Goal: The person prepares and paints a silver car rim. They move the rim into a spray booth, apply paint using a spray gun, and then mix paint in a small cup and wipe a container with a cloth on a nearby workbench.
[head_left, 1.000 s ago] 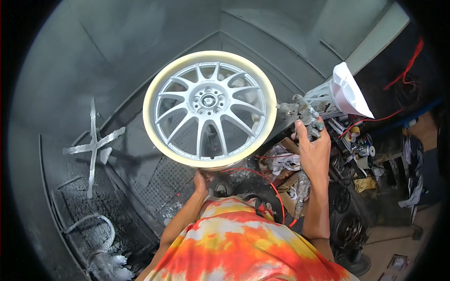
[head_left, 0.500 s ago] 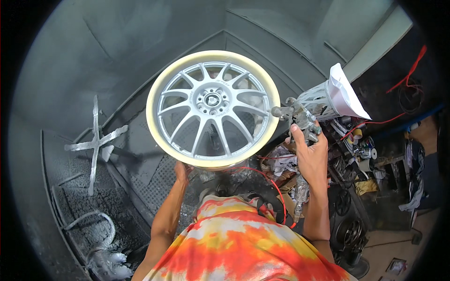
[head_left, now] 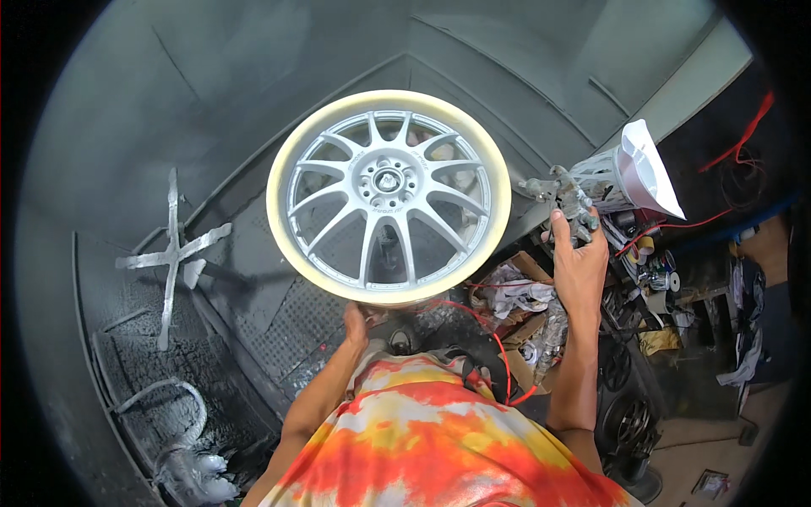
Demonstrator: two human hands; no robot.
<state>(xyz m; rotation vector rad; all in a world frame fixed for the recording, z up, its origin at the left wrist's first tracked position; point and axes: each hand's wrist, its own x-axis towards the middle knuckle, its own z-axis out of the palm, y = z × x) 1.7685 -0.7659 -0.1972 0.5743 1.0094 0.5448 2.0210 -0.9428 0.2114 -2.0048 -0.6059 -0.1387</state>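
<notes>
A silver multi-spoke wheel rim (head_left: 397, 245) with a pale yellow outer lip lies face up in front of me. My left hand (head_left: 357, 327) is at the near edge of the rim, its fingers hidden beneath it. To the right of the rim, my right hand (head_left: 580, 266) is wrapped around the handle of a paint-spattered spray gun (head_left: 562, 194). The gun's nozzle points left toward the rim's lip. A streaked cup (head_left: 600, 180) with a white paper collar (head_left: 650, 173) sits on the gun. From the gun's lower end runs a red hose (head_left: 528, 395).
Grey booth walls (head_left: 253, 68) rise behind. A silver-coated cross-shaped stand (head_left: 174, 253) is at left, above a whitish curved hose (head_left: 198, 406). At right are a cardboard box (head_left: 528, 266) with crumpled paper, a cluttered shelf (head_left: 710, 296), and dark wheels (head_left: 629, 422) on the floor.
The rim has turned, its spokes and lettering now at other angles. My left hand has slid right along its near edge. My right hand and the spray gun have moved right, away from it.
</notes>
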